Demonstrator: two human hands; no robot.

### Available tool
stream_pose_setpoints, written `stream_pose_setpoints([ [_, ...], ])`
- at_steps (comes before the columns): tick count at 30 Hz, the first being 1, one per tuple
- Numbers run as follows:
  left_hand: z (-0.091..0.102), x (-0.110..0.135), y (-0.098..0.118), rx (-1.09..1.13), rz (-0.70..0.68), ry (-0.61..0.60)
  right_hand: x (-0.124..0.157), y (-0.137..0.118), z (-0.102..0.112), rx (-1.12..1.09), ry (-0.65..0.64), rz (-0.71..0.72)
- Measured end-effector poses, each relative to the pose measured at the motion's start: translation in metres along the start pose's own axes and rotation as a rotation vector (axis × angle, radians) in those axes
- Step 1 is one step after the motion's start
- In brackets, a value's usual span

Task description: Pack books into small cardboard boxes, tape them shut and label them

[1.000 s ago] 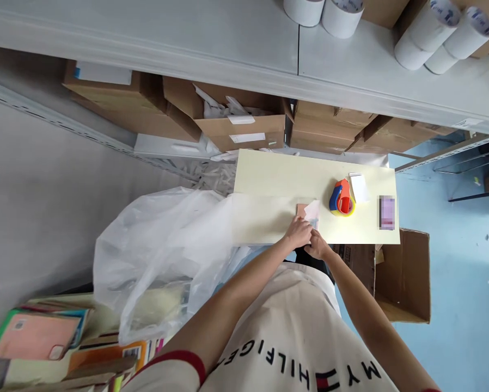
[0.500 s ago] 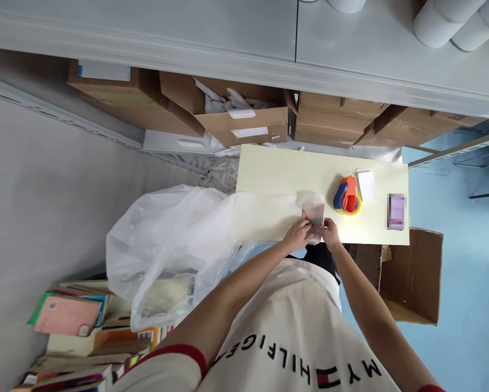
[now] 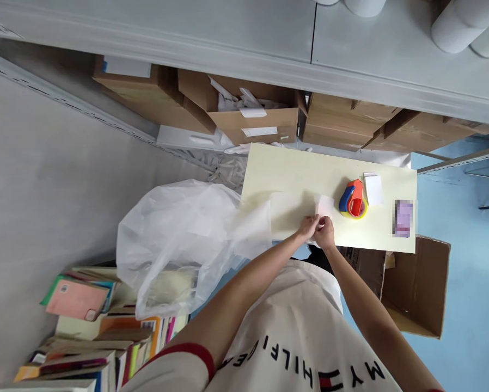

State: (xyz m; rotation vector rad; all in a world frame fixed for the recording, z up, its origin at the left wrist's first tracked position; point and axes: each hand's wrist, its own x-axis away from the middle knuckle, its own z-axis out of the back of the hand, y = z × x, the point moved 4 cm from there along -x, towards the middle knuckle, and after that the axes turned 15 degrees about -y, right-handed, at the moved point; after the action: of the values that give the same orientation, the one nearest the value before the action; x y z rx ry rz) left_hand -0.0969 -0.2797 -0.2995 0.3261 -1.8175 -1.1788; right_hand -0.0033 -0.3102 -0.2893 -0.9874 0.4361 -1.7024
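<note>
My left hand [image 3: 309, 227] and my right hand [image 3: 325, 234] meet at the near edge of a pale yellow table [image 3: 301, 169]. Both pinch the near end of a small whitish wrapped packet [image 3: 323, 207] that lies flat on the table. A sheet of translucent plastic [image 3: 287, 209] spreads left of the packet under my left hand. An orange and blue tape dispenser [image 3: 353, 199] sits just right of the packet, apart from my hands.
A white note pad [image 3: 373, 188] and a blurred purple item [image 3: 402, 218] lie at the table's right. A big clear plastic bag [image 3: 179, 239] bulges on the left above stacked books [image 3: 81, 305]. An open carton [image 3: 416, 288] stands lower right; cartons [image 3: 252, 117] fill the shelf behind.
The pink item seen earlier is now covered by whitish wrapping. My hands have drawn together at its near end. The view has shifted slightly.
</note>
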Motion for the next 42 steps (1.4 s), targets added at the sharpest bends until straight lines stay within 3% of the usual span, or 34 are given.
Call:
stream_pose_setpoints([
  [4,0.018,0.001,-0.006,-0.011,0.082,0.023,-0.002,0.001,-0.019,-0.004,-0.068,0.039],
  [7,0.032,0.004,-0.009,-0.109,0.138,0.123,0.008,0.013,-0.016,-0.004,-0.020,0.045],
  [10,0.038,0.010,-0.008,-0.220,0.163,0.203,0.019,0.032,-0.006,0.007,0.105,-0.059],
  [14,0.039,0.015,-0.003,-0.495,0.150,0.255,0.017,0.048,-0.004,-0.147,0.083,-0.179],
  [16,0.040,0.016,-0.004,-0.557,0.148,0.252,0.012,0.050,-0.006,-0.249,0.095,-0.217],
  [21,0.046,0.017,-0.015,-0.447,0.146,0.168,0.005,0.047,-0.010,-0.398,0.099,-0.268],
  [24,0.035,0.014,-0.015,-0.388,0.109,0.135,0.013,0.041,0.001,-0.455,0.089,-0.249],
  [28,0.002,0.002,-0.007,-0.287,0.044,-0.007,0.028,0.029,0.026,-0.456,0.114,-0.221],
  [31,-0.006,-0.004,-0.002,-0.246,0.026,-0.047,0.026,0.016,0.027,-0.376,0.057,-0.205],
  [34,0.020,0.001,-0.004,-0.249,0.050,0.058,0.014,0.002,0.008,-0.250,0.013,-0.118],
  [37,0.069,0.015,-0.008,-0.273,0.094,0.217,0.001,-0.009,-0.017,-0.137,0.011,-0.036],
  [40,0.112,0.029,-0.004,-0.293,0.120,0.375,-0.009,-0.014,-0.041,-0.039,-0.055,-0.074],
  [42,0.124,0.034,0.002,-0.309,0.105,0.434,-0.012,-0.014,-0.052,0.012,-0.106,-0.120],
])
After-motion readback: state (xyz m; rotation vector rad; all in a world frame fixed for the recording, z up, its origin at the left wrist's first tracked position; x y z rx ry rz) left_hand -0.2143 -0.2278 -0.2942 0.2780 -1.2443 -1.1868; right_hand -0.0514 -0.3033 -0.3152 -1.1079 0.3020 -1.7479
